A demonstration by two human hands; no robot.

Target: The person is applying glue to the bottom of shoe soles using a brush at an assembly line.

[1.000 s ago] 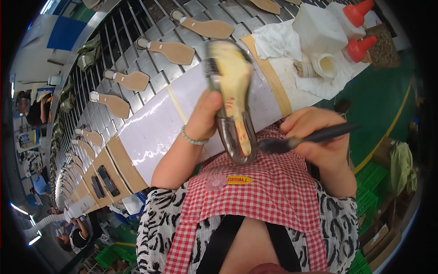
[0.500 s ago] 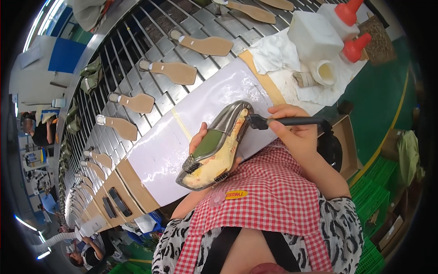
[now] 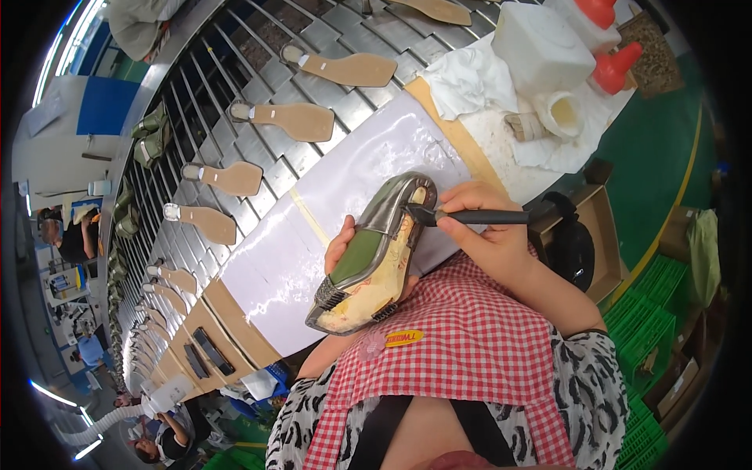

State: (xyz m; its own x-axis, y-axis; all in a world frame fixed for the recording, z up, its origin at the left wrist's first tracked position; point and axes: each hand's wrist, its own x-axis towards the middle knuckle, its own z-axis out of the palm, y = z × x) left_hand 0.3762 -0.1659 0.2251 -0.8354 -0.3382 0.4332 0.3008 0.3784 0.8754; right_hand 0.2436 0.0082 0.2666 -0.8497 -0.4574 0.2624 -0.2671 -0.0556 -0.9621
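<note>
My left hand is wrapped round a shoe upper on its last. It is green and pewter, turned so that its cream underside faces right, with dark trim at the lower end. Most of the left hand is hidden behind the shoe; some fingers show at its left side. In my right hand is a black brush, pinched between thumb and fingers. The brush head rests against the underside near the rounded upper end. Both hands are above a white sheet at the bench edge.
Tan insoles lie in a row on the slatted metal conveyor. At the back right stand an open pot, a white jug and red-topped bottles. A cardboard box and green crates are at right.
The brush has moved left onto the shoe's underside, slightly lower, and its handle is now nearly level. My right hand has shifted left and down with it. The left hand still holds the shoe.
</note>
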